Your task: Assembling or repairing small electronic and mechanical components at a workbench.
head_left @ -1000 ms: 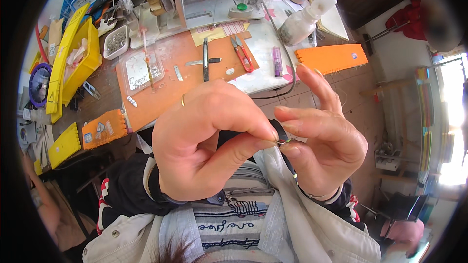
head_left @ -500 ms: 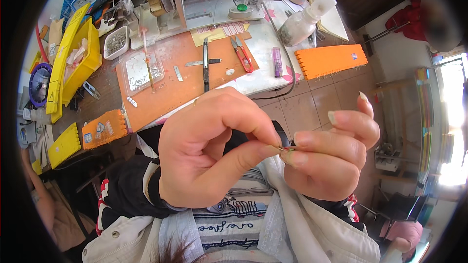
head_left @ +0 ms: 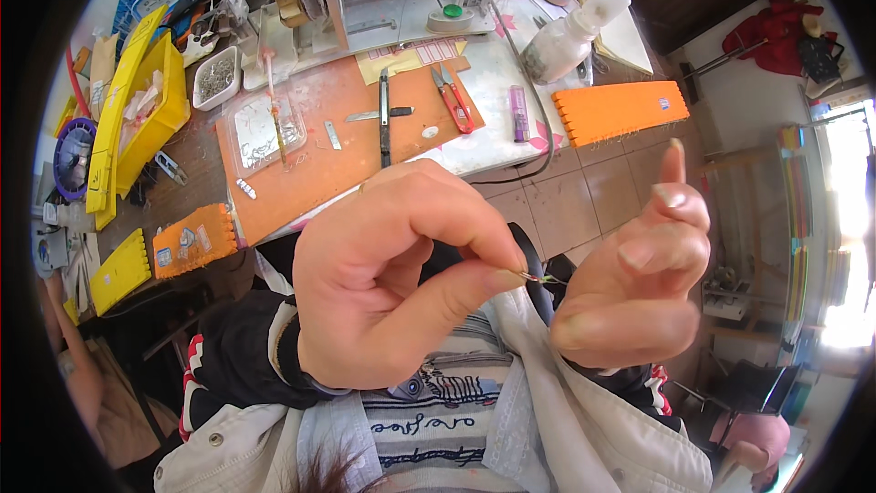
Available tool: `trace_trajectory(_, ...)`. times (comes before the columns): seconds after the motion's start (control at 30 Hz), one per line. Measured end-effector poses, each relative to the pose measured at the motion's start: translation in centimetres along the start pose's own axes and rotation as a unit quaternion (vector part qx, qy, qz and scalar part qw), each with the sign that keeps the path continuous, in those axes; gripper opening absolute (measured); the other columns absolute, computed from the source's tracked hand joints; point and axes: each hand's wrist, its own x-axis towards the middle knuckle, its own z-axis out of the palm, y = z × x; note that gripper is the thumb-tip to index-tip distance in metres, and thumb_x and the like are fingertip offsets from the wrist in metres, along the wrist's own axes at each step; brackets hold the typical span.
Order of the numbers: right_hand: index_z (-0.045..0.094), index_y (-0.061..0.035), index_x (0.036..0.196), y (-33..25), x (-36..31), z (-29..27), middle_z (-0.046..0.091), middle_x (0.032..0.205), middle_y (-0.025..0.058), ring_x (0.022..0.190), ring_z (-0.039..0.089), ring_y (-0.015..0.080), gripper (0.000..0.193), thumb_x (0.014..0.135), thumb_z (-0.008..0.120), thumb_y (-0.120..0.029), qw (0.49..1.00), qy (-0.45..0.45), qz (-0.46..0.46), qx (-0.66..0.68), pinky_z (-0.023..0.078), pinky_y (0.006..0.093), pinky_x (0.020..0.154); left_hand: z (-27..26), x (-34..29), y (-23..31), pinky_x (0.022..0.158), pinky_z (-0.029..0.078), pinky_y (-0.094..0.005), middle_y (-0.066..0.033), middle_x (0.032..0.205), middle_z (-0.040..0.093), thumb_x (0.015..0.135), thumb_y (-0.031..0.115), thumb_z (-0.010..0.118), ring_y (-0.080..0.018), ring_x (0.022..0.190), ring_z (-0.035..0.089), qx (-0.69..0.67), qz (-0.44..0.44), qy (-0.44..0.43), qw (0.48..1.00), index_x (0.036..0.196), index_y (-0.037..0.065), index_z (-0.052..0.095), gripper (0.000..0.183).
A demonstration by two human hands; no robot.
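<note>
My left hand (head_left: 392, 283) is raised in front of my chest, its thumb and forefinger pinching a small, thin wiry piece with a bit of green on it (head_left: 545, 279). The piece juts out rightward from the fingertips; it is too small to tell its kind. Just beyond its free end, my right hand (head_left: 634, 288) is held open, the fingers curved and apart and the forefinger raised. I see nothing gripped in the right hand. Whether a fine strand runs from the piece to the right thumb cannot be made out.
On the brown board (head_left: 338, 187) lie a black utility knife (head_left: 384, 123), red-handled snips (head_left: 455, 108) and a loose blade (head_left: 332, 135). A purple lighter (head_left: 519, 114), white bottle (head_left: 566, 46), notched orange strip (head_left: 620, 113), tray of small metal bits (head_left: 219, 79) and yellow bin (head_left: 155, 119) surround it.
My right hand has let go of the small piece and moved right, its fingers spreading and turning upward. My left hand keeps its pinch, almost in the same place.
</note>
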Motion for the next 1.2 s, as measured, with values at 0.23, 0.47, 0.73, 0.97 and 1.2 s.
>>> trace_trajectory(0.23, 0.059, -0.0092, 0.093, -0.2, 1.0, -0.9, 0.067, 0.081, 0.0044, 0.098, 0.058, 0.0267, 0.037, 0.080, 0.082, -0.035, 0.983, -0.107, 0.144, 0.041, 0.035, 0.0543, 0.107, -0.1, -0.1, -0.2, 0.067, 0.044, -0.0276, -0.0078, 0.084, 0.059, 0.088, 0.002, 0.069, -0.0150, 0.072, 0.054, 0.004, -0.015, 0.009, 1.000, 0.093, 0.003, 0.058, 0.011)
trace_trajectory(0.47, 0.065, -0.0078, 0.087, -0.7, 1.1, -0.4, 0.070, 0.082, 0.0050, 0.093, 0.060, 0.0243, 0.013, 0.083, 0.074, -0.016, 0.981, -0.112, 0.149, 0.051, 0.035, 0.0521, 0.107, -0.9, 0.0, 0.1, 0.069, 0.045, -0.0292, -0.0081, 0.084, 0.062, 0.086, -0.001, 0.070, -0.0171, 0.075, 0.056, 0.046, -0.007, 0.007, 0.999, 0.093, 0.002, 0.062, 0.011)
trace_trajectory(0.73, 0.069, -0.0057, 0.086, -0.4, 1.0, 0.0, 0.070, 0.082, 0.0041, 0.083, 0.065, 0.0257, 0.016, 0.072, 0.074, -0.001, 0.964, -0.047, 0.209, 0.156, 0.042, 0.0419, 0.094, -2.2, 0.7, 0.0, 0.065, 0.043, -0.0335, -0.0090, 0.086, 0.066, 0.082, -0.005, 0.071, -0.0200, 0.072, 0.058, 0.215, 0.120, -0.050, 0.968, 0.100, 0.002, 0.066, 0.019)
trace_trajectory(0.97, 0.068, -0.0048, 0.084, -0.7, 0.7, 0.0, 0.070, 0.082, 0.0036, 0.082, 0.065, 0.0260, 0.016, 0.071, 0.074, 0.000, 0.963, -0.057, 0.223, 0.142, 0.043, 0.0418, 0.092, -2.8, 1.0, 0.6, 0.062, 0.041, -0.0333, -0.0086, 0.094, 0.066, 0.078, -0.005, 0.074, -0.0209, 0.072, 0.060, 0.272, 0.194, -0.108, 0.936, 0.100, 0.004, 0.068, 0.025)
trace_trajectory(1.2, 0.069, -0.0027, 0.088, -0.5, 0.5, 0.1, 0.070, 0.084, 0.0052, 0.082, 0.065, 0.0267, 0.018, 0.071, 0.076, -0.001, 0.961, -0.079, 0.212, 0.158, 0.046, 0.0403, 0.088, -2.6, 0.7, 1.0, 0.062, 0.041, -0.0332, -0.0079, 0.096, 0.065, 0.075, -0.004, 0.074, -0.0193, 0.072, 0.060, 0.328, 0.222, -0.108, 0.912, 0.096, 0.005, 0.069, 0.024)
